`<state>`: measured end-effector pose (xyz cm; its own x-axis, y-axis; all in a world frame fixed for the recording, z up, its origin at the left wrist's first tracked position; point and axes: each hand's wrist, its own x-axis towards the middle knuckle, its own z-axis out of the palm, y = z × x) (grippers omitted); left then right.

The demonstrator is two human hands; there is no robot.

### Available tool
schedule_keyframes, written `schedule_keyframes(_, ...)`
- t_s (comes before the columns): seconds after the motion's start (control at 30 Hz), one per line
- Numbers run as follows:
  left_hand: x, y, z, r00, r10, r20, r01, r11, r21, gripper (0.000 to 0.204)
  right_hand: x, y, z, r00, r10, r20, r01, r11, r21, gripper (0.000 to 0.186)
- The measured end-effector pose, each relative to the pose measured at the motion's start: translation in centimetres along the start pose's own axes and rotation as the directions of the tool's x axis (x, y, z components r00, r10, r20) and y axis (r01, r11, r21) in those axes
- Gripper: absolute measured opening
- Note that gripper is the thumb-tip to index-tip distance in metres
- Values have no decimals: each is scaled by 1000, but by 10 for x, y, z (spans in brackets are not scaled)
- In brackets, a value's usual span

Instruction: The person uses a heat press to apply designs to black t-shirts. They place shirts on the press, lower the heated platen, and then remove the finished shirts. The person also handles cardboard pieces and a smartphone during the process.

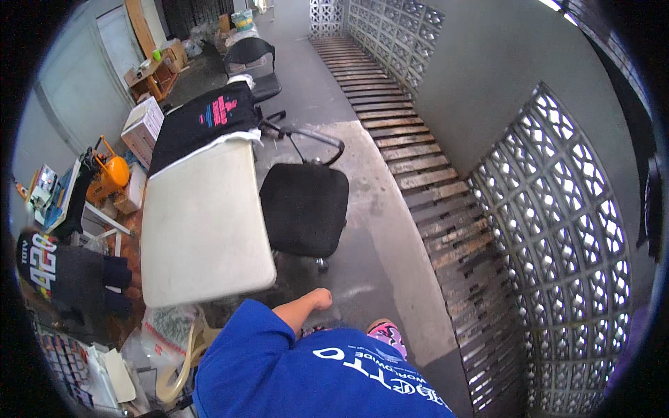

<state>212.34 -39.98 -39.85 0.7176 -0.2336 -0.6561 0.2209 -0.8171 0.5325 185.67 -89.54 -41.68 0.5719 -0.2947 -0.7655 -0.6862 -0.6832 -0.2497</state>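
Note:
My left hand [322,299] reaches out past the blue sleeve with its fingers curled in. I see nothing held in it. It hangs over the grey floor, beyond the near right corner of a white tabletop [205,223] and apart from it. A black office chair [304,209] stands just ahead of the hand, its seat beside the table's right edge. Toward the table's far end lies a black T-shirt [202,125] with a pink and blue print, with white cloth showing under its edge. My right hand is out of view.
Slatted wood [418,164] runs along the right, beside a patterned block wall [557,230]. Another black chair [254,66] stands beyond the table. Left are a white box [143,129], an orange machine [111,177] and a dark printed shirt [66,285]. Plastic bags [167,331] lie below the table's near end.

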Motion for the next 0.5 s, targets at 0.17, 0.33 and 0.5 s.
schedule_keyframes(0.17, 136, -6, -96, 970, 139, 199, -220, 848, 482, 26, 116, -154, -109, 999, -23, 26, 21, 998, 59, 31)
schedule_keyframes(0.33, 243, 39, -171, 924, -278, 261, 243, 957, 157, 25, 229, -275, -267, 981, -183, 64, 190, 973, -134, 32)
schedule_keyframes(0.5, 353, 117, -281, 983, -86, 159, 101, 991, -88, 30, 337, -514, -563, 754, -634, -172, 467, 702, -538, 24)
